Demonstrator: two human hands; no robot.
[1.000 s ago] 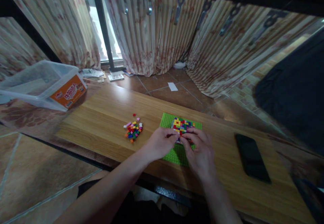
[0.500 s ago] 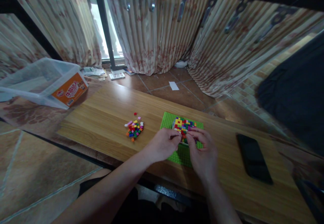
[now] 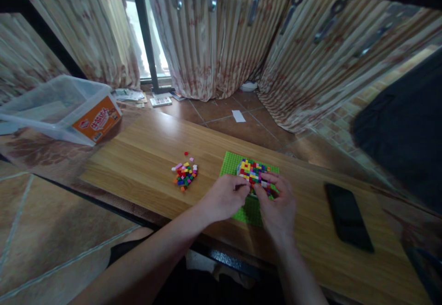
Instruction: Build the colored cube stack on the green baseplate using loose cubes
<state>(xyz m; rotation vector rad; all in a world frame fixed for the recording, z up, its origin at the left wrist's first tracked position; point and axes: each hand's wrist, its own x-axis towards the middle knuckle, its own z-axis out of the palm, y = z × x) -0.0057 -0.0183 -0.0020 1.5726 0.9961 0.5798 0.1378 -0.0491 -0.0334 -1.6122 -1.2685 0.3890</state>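
A block of multicoloured toy bricks (image 3: pixel 247 167) sits on a green studded baseplate (image 3: pixel 228 161), partly covered by my hands. At its near left edge is my left hand (image 3: pixel 226 197), thumb and forefinger pinched together; whatever lies between the fingertips is too small and hidden to make out. My right hand (image 3: pixel 279 204) grips the block from the near right, thumb at the front edge and fingers bent over the top. Left of the plate lies a pile of small loose bricks (image 3: pixel 185 175) in mixed colours.
The wooden bench (image 3: pixel 138 158) carries a black phone (image 3: pixel 348 217) at the right. A clear plastic box (image 3: pixel 51 116) with an orange label stands at the far left. Striped curtains (image 3: pixel 221 43) hang behind, and a white paper (image 3: pixel 238 116) lies on the tiled floor.
My right thumb and fingers have spread slightly apart over the block. The left hand keeps its pinch at nearly the same spot. The whole view has shifted a little.
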